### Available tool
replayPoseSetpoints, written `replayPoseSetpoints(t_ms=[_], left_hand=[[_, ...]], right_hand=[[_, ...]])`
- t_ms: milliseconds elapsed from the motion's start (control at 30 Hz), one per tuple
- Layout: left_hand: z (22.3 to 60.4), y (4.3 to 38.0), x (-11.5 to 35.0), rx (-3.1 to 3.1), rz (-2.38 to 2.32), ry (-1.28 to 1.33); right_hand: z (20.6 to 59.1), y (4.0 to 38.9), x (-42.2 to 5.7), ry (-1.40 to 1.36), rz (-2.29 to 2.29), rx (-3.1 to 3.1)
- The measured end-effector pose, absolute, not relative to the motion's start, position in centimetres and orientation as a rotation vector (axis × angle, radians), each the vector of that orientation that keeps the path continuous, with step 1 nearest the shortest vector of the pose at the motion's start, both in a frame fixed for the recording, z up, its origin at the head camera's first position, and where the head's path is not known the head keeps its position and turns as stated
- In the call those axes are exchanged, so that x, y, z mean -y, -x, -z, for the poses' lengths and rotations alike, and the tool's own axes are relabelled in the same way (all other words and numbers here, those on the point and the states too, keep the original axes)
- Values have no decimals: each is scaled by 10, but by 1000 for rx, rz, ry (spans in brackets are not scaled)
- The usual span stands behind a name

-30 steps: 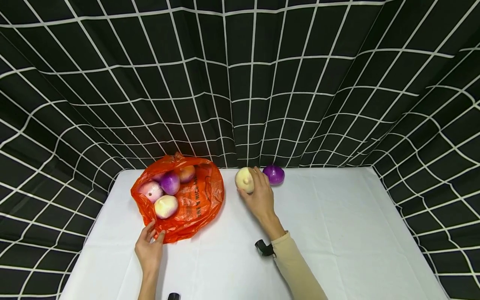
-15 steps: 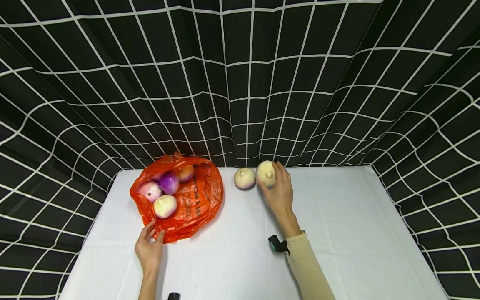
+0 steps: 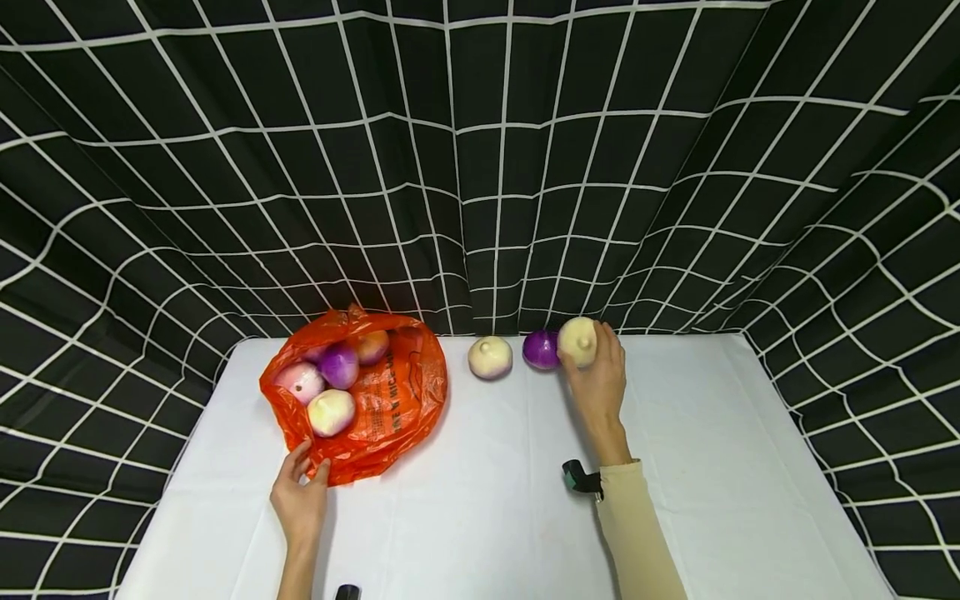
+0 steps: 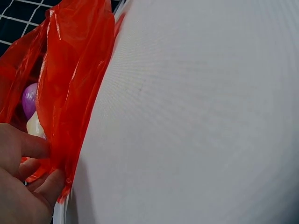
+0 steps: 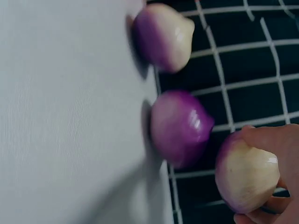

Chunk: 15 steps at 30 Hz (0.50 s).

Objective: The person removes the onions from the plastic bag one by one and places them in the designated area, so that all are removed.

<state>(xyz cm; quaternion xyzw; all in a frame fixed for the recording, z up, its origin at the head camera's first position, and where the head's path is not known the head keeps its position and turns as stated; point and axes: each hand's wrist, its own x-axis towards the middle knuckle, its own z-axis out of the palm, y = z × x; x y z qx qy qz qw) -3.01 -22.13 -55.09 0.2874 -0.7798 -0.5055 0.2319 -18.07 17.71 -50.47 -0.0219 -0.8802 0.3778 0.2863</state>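
My right hand (image 3: pixel 598 383) grips a cream-topped onion (image 3: pixel 577 341) with a purple underside, near the table's back edge. Just left of it sits a deep purple onion (image 3: pixel 541 350), and farther left another cream-and-purple onion (image 3: pixel 491 357). In the right wrist view the held onion (image 5: pixel 246 173) is raised off the white surface, thumb and fingers around it. My left hand (image 3: pixel 300 496) pinches the near rim of a red plastic bag (image 3: pixel 420 392). Several onions lie inside the bag, among them a purple one (image 3: pixel 339 366) and a cream one (image 3: pixel 331 413).
A white cloth covers the table (image 3: pixel 480 508). Black curtains (image 3: pixel 495 167) with a white grid stand behind it and on both sides. A small black object (image 3: pixel 347 592) shows at the front edge.
My right hand has carried the cream-topped onion rightward, from beside the left onion, past the purple one to its right side. My left hand and the bag stay in place.
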Motion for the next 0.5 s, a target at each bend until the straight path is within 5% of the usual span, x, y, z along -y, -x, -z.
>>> replayPoseSetpoints(t_ms=[500], left_hand=[[549, 30, 219, 2179, 1339, -786]], right_hand=[[543, 199, -214, 186, -1059, 2421]])
